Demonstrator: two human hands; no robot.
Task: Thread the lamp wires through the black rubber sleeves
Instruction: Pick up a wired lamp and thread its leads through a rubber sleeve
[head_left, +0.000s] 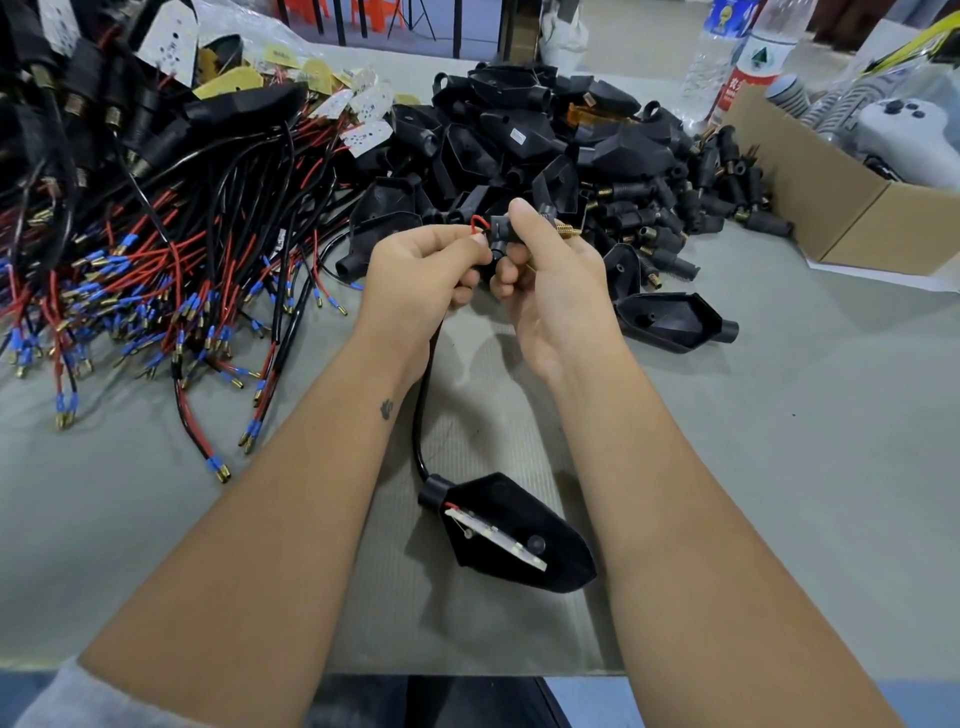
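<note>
We pinch the thin red lamp wire (479, 224) in our left hand (423, 275), feeding it into the small black rubber sleeve (501, 231) gripped by our right hand (550, 275) above the grey tabletop (779, 415). The wire looks limp, so hold near its tip; the sleeve seems soft and squashable.

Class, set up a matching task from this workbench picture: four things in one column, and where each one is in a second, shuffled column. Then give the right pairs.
Things
1. black rubber sleeve with brass threaded end
2. black shield-shaped lamp housing with white LED strip
3. brown cardboard box
4. pile of red and black wires with blue terminals

Places
A. far right of the table
B. left side of the table
C. in the right hand
D. lying between the forearms

Pairs: 1-C, 2-D, 3-A, 4-B
</note>
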